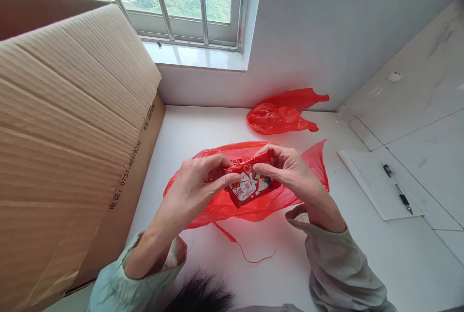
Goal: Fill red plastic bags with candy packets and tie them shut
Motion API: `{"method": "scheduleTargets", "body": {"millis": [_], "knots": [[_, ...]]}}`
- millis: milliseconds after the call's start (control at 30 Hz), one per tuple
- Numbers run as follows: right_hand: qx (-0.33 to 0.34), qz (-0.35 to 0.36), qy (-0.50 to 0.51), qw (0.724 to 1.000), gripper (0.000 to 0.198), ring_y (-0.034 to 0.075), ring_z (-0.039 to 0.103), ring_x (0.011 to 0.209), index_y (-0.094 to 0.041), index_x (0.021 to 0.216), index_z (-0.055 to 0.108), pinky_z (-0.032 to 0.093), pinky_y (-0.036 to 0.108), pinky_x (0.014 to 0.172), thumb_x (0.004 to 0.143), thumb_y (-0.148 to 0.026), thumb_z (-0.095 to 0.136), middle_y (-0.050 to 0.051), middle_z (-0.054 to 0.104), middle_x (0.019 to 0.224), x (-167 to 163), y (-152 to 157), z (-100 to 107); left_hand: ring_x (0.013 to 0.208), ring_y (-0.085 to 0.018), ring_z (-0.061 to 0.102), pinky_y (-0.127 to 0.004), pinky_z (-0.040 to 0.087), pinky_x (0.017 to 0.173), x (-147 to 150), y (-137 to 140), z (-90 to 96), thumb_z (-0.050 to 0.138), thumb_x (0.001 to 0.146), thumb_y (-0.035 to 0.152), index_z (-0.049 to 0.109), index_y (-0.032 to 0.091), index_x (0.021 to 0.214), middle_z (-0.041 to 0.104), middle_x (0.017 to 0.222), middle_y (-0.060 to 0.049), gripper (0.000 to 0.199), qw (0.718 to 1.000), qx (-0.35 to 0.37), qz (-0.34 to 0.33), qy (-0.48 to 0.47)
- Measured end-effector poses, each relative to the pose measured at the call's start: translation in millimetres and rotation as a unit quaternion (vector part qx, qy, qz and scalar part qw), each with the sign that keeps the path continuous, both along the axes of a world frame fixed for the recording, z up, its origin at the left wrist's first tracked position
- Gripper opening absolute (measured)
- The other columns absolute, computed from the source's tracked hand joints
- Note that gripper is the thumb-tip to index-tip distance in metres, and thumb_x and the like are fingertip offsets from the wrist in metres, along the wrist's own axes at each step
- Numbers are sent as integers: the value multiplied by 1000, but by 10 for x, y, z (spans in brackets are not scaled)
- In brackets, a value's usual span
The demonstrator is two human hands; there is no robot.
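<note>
A small red printed packet [250, 182] with white lettering is held up between my two hands. My left hand [201, 179] pinches its left end, thumb on the front face. On the right end, my right hand [284, 167] grips with the thumb on the front and the fingers behind. Beneath both hands a red plastic bag [217, 208] lies spread on the white table [203, 263]. A thin red strip [242, 250] trails from the bag toward me. The back of the packet and the fingertips behind it are hidden.
A large open cardboard box [72, 133] stands along the left side. A second crumpled red plastic bag [279, 116] lies against the back wall. To the right rest a white notepad [366, 181] and a pen [403, 198]. A barred window [181, 7] is behind.
</note>
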State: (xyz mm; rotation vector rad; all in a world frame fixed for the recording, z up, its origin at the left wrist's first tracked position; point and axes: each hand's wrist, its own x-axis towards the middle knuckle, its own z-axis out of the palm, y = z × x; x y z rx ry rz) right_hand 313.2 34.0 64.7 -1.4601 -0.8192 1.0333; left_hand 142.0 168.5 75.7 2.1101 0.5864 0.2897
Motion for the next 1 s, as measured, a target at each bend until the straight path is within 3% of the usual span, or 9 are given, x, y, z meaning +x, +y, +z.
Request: {"method": "scheduleTargets", "body": {"millis": [267,433,667,867,1000], "knots": [[0,8,-7,1000,20,13,60,67,-19,81,62,55,23,54,80,-36,74,-1,62,75,1,3,-25,52,-9,42,-23,31,52,11,-14,4,67,86,37,58,19,69,53,56,8,26,999,34,21,-8],[9,10,4,1000,19,12,62,67,-19,80,62,56,22,55,83,-35,72,-1,63,73,2,5,-25,57,-11,51,-24,34,54,-21,14,5,62,90,47,68,22,78,61,64,6,28,1000,24,3,4],[3,9,-1,1000,29,13,63,68,-23,104,61,52,21,54,82,-36,73,-2,66,76,21,28,-52,54,-9,53,-20,38,54,26,5,22,61,90,41,64,20,72,59,58,7,28,999,30,20,-18],[5,20,-27,999,22,12,59,59,-20,86,61,46,21,48,82,-39,72,-1,65,71,21,25,-63,48,-7,44,-20,32,49,30,-17,24,62,88,38,64,20,71,55,55,8,25,997,57,20,-38],[6,27,-34,999,21,12,60,59,-20,85,60,46,22,49,83,-38,71,-1,65,72,34,22,-66,46,-8,42,-20,34,49,31,-15,3,63,88,38,65,21,72,53,53,8,23,996,64,23,-51]]}}
